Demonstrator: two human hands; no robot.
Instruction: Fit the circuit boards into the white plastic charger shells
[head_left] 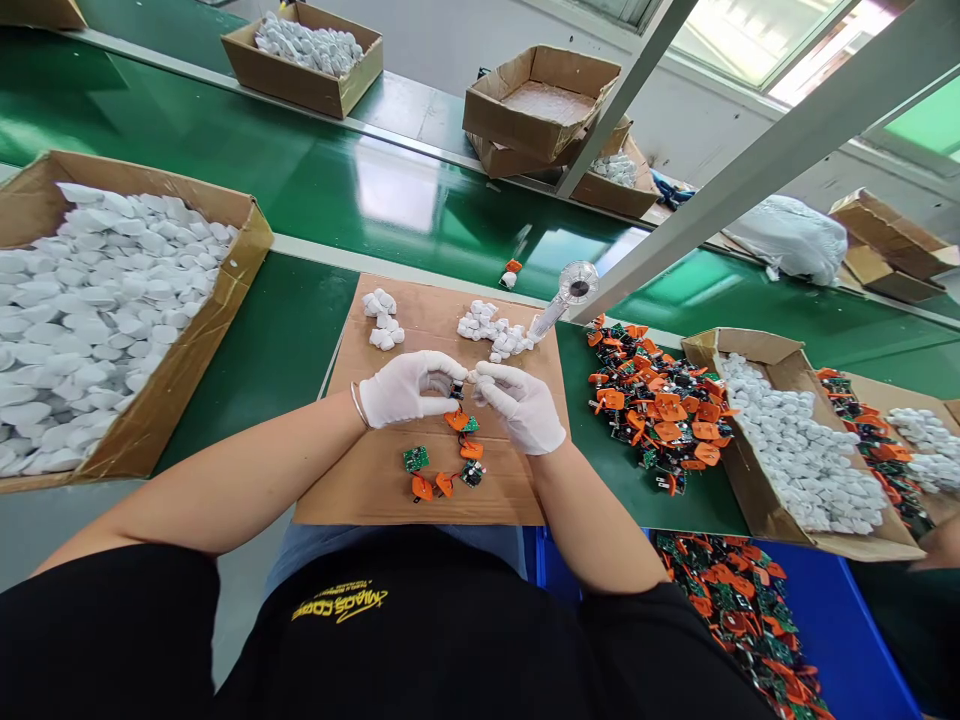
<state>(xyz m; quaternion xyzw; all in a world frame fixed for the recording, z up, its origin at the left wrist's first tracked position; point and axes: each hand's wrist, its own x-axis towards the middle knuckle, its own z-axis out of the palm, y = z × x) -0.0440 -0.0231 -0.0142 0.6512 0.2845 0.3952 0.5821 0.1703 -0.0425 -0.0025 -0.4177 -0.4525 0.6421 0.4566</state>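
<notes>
Both hands wear white gloves and meet over a cardboard sheet [352, 470]. Between thumb and fingers, my left hand [405, 390] grips a small black component [457, 389]; an orange piece [454, 420] hangs just below it. My right hand [525, 408] is closed in a pinch against the component's upper end, around a small pale part [472, 377] mostly hidden by the fingertips. Nearer my body lie green circuit boards [415, 459] wired to orange pieces [444, 485]. Beyond the hands sit a white cluster of small moulded pieces [384, 330] and a larger white cluster [487, 325].
A clear handheld fan [574, 285] stands by the sheet's far right corner. Right of it are a heap of orange-and-green assemblies [660, 400] and a carton of white pieces [739, 490]. A large carton [217, 320] fills the left. A metal post [720, 170] slants across the right.
</notes>
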